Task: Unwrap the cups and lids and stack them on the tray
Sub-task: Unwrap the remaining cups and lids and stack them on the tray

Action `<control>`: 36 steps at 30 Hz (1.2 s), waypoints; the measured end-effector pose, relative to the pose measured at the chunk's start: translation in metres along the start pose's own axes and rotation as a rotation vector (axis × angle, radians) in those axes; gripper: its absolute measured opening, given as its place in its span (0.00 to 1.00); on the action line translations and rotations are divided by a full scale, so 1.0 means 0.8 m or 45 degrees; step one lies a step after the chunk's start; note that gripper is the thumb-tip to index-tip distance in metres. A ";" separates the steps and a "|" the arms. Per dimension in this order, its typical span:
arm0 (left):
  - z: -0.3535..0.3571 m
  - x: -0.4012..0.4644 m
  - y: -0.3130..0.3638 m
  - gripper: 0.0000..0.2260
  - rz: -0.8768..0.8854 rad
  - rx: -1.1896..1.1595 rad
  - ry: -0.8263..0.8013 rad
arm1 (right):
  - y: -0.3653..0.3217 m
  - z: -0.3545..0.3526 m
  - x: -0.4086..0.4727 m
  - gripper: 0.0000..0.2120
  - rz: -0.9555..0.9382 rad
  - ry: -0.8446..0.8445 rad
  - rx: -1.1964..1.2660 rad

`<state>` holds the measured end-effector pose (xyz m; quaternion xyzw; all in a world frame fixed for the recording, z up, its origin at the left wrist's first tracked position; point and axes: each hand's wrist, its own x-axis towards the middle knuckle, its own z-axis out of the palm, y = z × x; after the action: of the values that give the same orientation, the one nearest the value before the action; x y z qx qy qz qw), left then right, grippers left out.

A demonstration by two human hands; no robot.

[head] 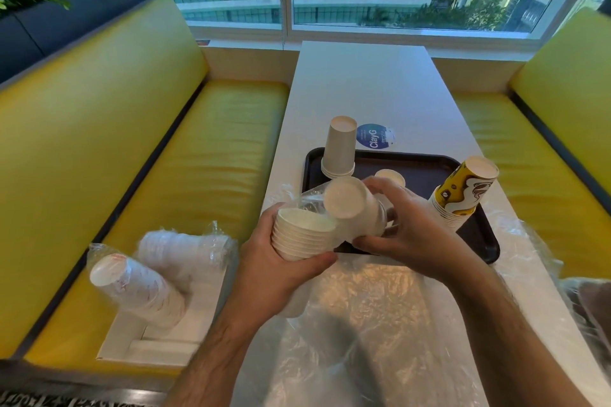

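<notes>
The left hand (274, 261) grips a nested stack of white cups (301, 235) just above the near edge of the table (363, 82), its fingers curled round the far side and the thumb lying along the stack's near side. The right hand (410, 225) holds a second white stack (350, 205), tipped on its side with its base toward the camera, fingers and thumb curled round it; clear plastic wrap (310, 198) clings near this stack, though whether it is fully off is hard to tell. Both stacks hover just in front of the dark tray (426, 168), which already carries an upside-down grey cup stack (339, 149), a yellow patterned stack (463, 192) leaning at its right edge, and a small white piece (390, 177) between them. Two wrapped bundles (158, 277) wait on a white box (158, 340) on the yellow bench (205, 149). The main risk seems to be the tilted stack sliding apart, or a trailing fold of wrap or a passing wrist knocking over the leaning yellow stack. Loose plastic sheet (380, 324) covering the near table could also snag a stack being set down.
</notes>
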<state>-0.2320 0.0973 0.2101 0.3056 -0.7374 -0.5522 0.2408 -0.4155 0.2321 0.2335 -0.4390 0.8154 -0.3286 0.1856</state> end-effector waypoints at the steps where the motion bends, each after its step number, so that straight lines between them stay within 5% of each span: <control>1: 0.000 0.001 0.001 0.35 0.005 -0.011 0.007 | 0.001 0.000 0.000 0.40 0.010 -0.012 0.000; 4: 0.000 0.003 0.004 0.35 -0.005 -0.050 0.011 | 0.003 -0.004 0.000 0.38 -0.005 0.028 0.008; 11: 0.002 0.003 -0.001 0.26 -0.089 -0.117 0.015 | 0.031 -0.017 0.032 0.37 0.056 0.615 0.148; 31: -0.002 0.012 -0.005 0.31 -0.086 -0.064 -0.054 | 0.110 0.057 0.059 0.40 0.426 0.462 0.234; 34: -0.003 0.012 -0.006 0.35 -0.054 -0.005 -0.029 | 0.098 0.049 0.059 0.44 0.416 0.608 0.165; 36: -0.005 0.011 -0.008 0.38 -0.027 0.059 -0.019 | 0.073 0.037 0.049 0.37 0.320 0.847 0.059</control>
<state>-0.2341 0.0869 0.2054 0.3147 -0.7486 -0.5396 0.2222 -0.4536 0.2115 0.1708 -0.1999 0.8712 -0.4464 -0.0413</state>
